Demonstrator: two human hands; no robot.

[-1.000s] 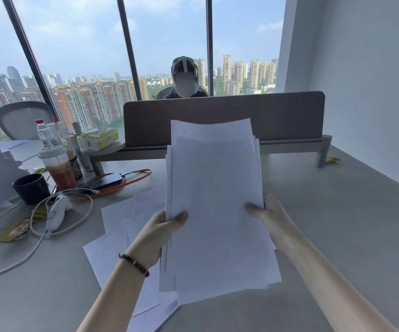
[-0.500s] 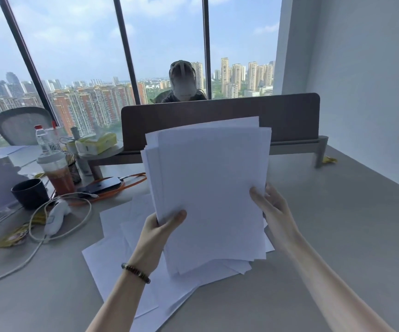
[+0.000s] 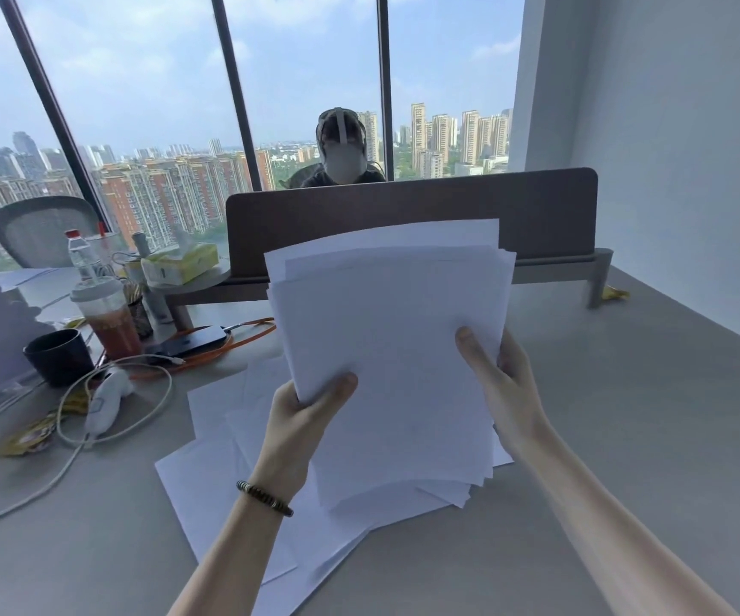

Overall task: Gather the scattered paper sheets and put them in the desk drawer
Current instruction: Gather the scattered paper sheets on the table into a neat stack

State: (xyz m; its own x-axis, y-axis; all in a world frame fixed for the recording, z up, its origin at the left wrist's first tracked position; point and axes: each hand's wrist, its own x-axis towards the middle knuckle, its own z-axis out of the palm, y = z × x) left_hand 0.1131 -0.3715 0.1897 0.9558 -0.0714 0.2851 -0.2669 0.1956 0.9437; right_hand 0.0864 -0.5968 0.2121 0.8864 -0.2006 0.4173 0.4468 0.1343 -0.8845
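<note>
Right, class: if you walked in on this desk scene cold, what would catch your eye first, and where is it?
First, the stack of white sheets held upright at centre, the left hand and right hand gripping its sides. Next, more loose sheets lie on the grey desk beneath. Then the cluttered left side: a dark mug and a lidded drink cup.

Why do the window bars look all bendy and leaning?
Head view: its wide-angle lens tilts the window bars outward and stretches the desk at the edges; bright daylight from behind leaves the paper stack evenly lit, without glare.
</note>
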